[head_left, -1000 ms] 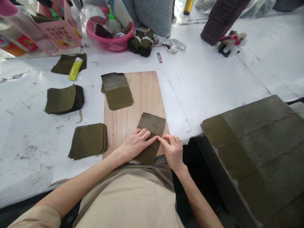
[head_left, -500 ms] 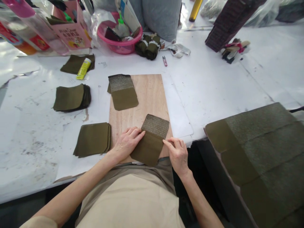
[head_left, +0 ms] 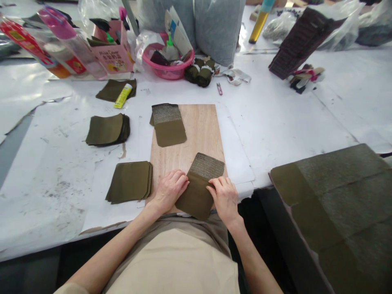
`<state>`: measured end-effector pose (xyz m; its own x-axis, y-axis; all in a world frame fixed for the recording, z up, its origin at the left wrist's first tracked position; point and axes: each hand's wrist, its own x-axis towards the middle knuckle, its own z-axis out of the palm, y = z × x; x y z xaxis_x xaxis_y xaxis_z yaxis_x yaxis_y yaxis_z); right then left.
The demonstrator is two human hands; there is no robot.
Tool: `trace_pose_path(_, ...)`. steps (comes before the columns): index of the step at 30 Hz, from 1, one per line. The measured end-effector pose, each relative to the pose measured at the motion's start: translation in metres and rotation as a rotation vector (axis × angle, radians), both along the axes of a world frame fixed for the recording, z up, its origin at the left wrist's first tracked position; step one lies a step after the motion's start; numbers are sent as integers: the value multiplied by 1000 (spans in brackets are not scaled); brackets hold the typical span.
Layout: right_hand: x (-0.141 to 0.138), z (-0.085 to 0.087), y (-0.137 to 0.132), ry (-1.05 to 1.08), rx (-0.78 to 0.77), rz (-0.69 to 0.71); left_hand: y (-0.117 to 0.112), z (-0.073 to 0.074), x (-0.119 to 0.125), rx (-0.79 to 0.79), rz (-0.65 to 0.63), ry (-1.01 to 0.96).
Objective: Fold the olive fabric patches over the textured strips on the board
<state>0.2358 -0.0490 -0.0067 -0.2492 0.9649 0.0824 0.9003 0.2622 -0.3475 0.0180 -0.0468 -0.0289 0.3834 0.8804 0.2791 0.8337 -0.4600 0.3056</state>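
Note:
An olive fabric piece [head_left: 196, 198] with a grey, rough-looking upper band lies tilted on the wooden board [head_left: 203, 130], its lower corner hanging past the board's near edge. At its left edge, my left hand [head_left: 171, 190] is closed on the fabric, thumb and fingertips together. My right hand [head_left: 225, 198] pinches the opposite edge between thumb and forefinger, just below the grey band. Another two-tone fabric piece [head_left: 170, 130] lies at the board's far left corner. Left of the board sits a stack of olive fabric squares [head_left: 130, 179].
A second fabric stack [head_left: 105, 128] and a yellow tube [head_left: 123, 96] on dark cloth lie further left. Behind are a pink basin [head_left: 168, 71], a pink box [head_left: 113, 57] and small snips [head_left: 219, 89]. Large fabric panels [head_left: 343, 196] lie at right.
My right hand has moved inward, its fingertips now over the fabric's right edge rather than just at it. The whole view has shifted slightly; the left hand keeps its place on the fabric.

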Motion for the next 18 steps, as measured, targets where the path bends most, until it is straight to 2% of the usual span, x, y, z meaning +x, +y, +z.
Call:
trace_pose_path(6,1,6,7,-28,-70,59,-2,0,3,-7,14,-16)
trace_pose_path(11,1,12,2,33,-9,143,4,11,16,-41,-148,62)
trace_pose_path(15,12,0,-5,229,31,177,14,21,28,-56,-249,75)
trace_pose_path(18,22,-17,-3,406,-17,51,23,23,30,-5,-319,85)
